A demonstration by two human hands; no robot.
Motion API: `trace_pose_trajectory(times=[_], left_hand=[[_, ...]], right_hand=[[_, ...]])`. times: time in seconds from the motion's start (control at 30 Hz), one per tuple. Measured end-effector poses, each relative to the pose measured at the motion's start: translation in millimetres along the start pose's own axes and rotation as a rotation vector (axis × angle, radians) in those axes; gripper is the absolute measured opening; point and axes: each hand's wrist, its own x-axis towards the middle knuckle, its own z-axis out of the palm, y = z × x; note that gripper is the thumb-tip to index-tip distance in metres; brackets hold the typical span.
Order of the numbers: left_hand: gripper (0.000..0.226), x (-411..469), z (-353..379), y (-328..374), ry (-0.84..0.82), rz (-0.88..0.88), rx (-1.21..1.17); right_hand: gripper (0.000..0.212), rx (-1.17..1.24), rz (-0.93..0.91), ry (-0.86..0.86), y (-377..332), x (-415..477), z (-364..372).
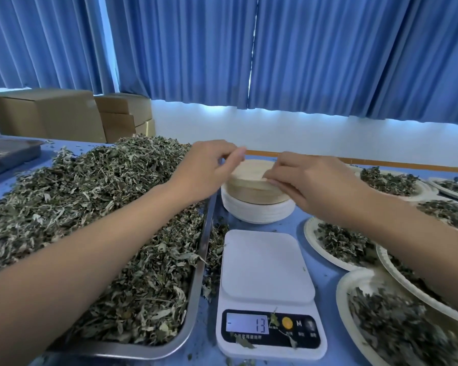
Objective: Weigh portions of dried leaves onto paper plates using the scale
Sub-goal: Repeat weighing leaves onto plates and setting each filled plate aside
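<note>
View from head cam, looking down at a blue table (294, 223). Both hands reach fwd to a stack of paper plates (257, 207) standing just behind the scale (267, 286).

The right hand (310, 183) has curled fingers pinching the near edge of the top plate (251, 170), apparently peeling it off the stack. The left hand (209, 170) has thumb and fingertips pinched narrow at the plate's far rim; can't tell if it actually grips it.

The scale platform is bare w/ no plate on it. Its display (247, 323) seems to read minus 13, w/ a few stray leaf bits on the front panel.

Left of the scale, a metal tray (201, 260) is heaped w/ dried leaves (90, 207), so plenty remains unweighed. To the right, at least five filled plates (344, 244) lie close together, some overlapping, each w/ a leaf portion.

Judgement: task is mid-way. Several portions are done; the next one has yet to start, as a fresh plate must reach the scale first.
</note>
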Motion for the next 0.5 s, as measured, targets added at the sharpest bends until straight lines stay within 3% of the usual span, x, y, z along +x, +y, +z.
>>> trace_pose_trajectory(times=[0.1, 0.2, 0.3, 0.43, 0.5], left_hand=[[0.036, -19, -12, -13, -0.132, -0.215, 0.168], [0.029, -36, -22, -22, -0.603, -0.436, 0.329], [0.045, -49, -29, -16, -0.957, -0.491, 0.445], [0.052, -54, -36, -10, -1.018, -0.475, 0.459], [0.047, -56, -36, -8, -1.009, -0.480, 0.435]], right_hand=[[0.021, -0.015, -0.070, 0.009, -33, -44, -4], [0.033, 0.056, -0.087, -0.050, -61, -81, 9], [0.014, 0.114, -0.095, -0.079, -74, -99, 16], [0.031, 0.210, 0.018, 0.027, -90, -102, 6], [0.026, 0.265, -0.037, 0.107, -108, -104, 2]])
